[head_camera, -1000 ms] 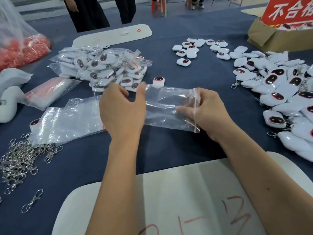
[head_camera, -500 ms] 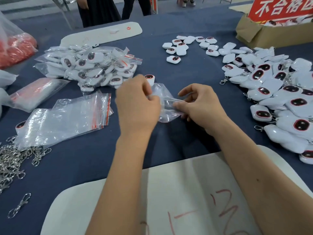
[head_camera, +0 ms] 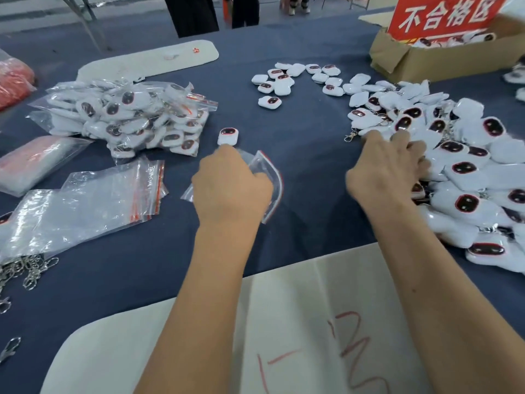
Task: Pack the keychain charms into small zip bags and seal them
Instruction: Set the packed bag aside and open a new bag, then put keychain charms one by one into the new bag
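My left hand (head_camera: 231, 189) grips a small clear zip bag (head_camera: 270, 172) with a red seal strip, crumpled and held just above the blue tablecloth. My right hand (head_camera: 383, 169) reaches right, fingers spread and resting on the big heap of white keychain charms (head_camera: 468, 172) with dark red-rimmed faces. It holds nothing that I can see. One loose charm (head_camera: 228, 136) lies just beyond my left hand. A flat stack of empty zip bags (head_camera: 93, 200) lies to the left.
A pile of bagged charms (head_camera: 133, 118) sits at the back left. Small charms (head_camera: 295, 81) are scattered at the back centre. A cardboard box (head_camera: 426, 58) stands back right, metal clasps (head_camera: 25, 268) lie at the left edge, and a white board (head_camera: 284, 322) lies under my forearms.
My right hand let go of the zip bag and moved right onto the charm heap. My left hand kept the bag, now bunched in its grip.
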`<state>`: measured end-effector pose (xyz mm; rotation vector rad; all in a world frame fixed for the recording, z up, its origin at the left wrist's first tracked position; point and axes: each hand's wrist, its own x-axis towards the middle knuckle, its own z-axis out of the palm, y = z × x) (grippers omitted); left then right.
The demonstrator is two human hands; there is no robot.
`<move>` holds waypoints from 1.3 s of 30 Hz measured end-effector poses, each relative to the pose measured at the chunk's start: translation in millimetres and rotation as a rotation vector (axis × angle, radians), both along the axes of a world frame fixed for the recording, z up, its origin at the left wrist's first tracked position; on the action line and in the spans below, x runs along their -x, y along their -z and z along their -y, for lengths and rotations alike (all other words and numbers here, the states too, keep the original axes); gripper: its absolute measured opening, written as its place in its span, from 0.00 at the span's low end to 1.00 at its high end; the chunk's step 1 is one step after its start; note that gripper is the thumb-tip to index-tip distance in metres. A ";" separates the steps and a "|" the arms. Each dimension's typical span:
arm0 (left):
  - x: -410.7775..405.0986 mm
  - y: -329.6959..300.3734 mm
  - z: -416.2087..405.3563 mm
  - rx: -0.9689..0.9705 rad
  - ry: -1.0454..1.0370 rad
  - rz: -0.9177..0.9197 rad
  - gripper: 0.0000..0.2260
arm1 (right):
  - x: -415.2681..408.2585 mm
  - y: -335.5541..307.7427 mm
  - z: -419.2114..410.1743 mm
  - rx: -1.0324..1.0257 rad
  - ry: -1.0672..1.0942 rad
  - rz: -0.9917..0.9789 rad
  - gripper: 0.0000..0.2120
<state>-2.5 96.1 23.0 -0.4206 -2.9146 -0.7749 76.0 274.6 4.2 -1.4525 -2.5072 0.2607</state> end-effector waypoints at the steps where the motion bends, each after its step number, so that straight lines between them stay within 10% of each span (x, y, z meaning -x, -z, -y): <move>1: -2.2 5.2 -2.7 0.006 0.011 -0.007 0.13 | 2.3 1.8 2.3 -0.003 -0.053 -0.043 0.24; 10: -3.0 31.5 -11.0 -0.644 0.410 -0.034 0.21 | 17.9 15.3 13.7 0.104 -0.419 -0.322 0.12; 21: 24.7 28.8 31.9 -0.013 -0.374 -0.017 0.29 | 17.3 17.0 30.6 0.612 -0.629 -0.754 0.17; 26: 21.5 15.9 24.3 -0.600 0.025 -0.363 0.08 | 23.3 21.2 40.9 0.941 -0.765 -0.802 0.19; 39: 12.5 23.0 16.2 -0.843 0.308 0.476 0.04 | 24.5 30.8 34.9 1.098 -0.790 -0.937 0.10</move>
